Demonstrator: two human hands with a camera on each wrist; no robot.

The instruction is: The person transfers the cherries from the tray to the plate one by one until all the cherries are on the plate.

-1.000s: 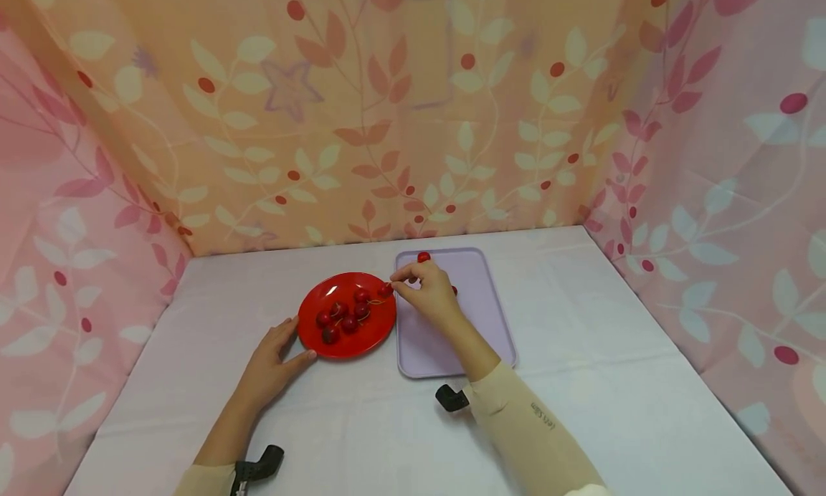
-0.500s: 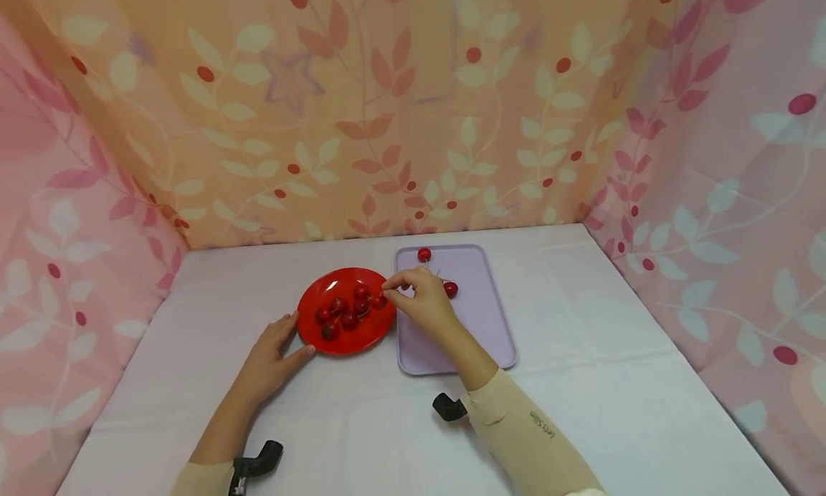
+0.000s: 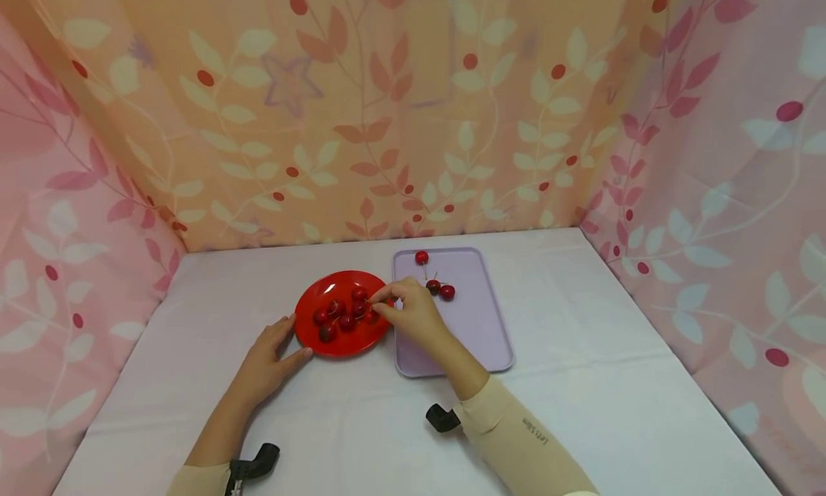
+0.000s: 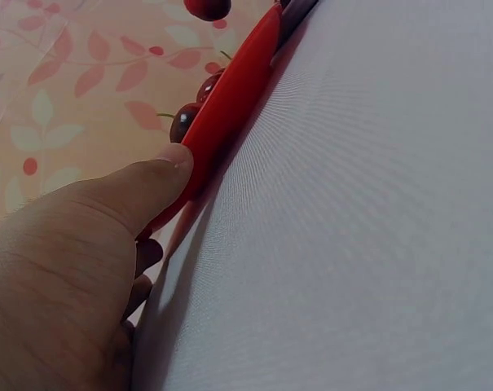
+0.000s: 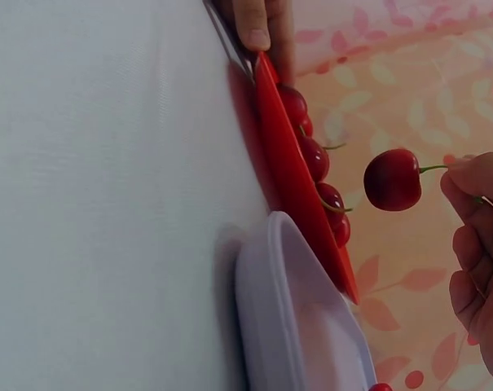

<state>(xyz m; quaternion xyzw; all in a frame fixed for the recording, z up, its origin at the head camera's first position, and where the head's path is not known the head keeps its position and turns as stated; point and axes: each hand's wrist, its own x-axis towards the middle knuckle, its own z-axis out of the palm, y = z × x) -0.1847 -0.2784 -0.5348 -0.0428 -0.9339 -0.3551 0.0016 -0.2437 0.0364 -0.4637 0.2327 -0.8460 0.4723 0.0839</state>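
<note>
My right hand (image 3: 413, 311) pinches a dark red cherry (image 5: 393, 179) by its green stem. That cherry overlaps the right part of the red plate (image 3: 312, 295) in the head view, and hangs off the plate's surface in the right wrist view. Several cherries (image 3: 347, 322) lie grouped on the plate, some with stems showing. My left hand (image 3: 263, 363) rests at the plate's left side, thumb (image 4: 160, 167) and fingers spread apart along the rim. The left wrist view shows its thumb tip right on the rim.
A lilac tray (image 3: 461, 338) stands at the plate's right, close against its rim. Three cherries lie toward its back: one at the far edge (image 3: 421, 257) and two side by side (image 3: 447, 292). White cloth (image 3: 581, 324) covers the table; patterned curtains (image 3: 387, 159) enclose it.
My right hand has moved left and toward me with the cherry, from the plate's right rim farther in over the plate. The tray's cherries show more fully. My left hand stays at the rim.
</note>
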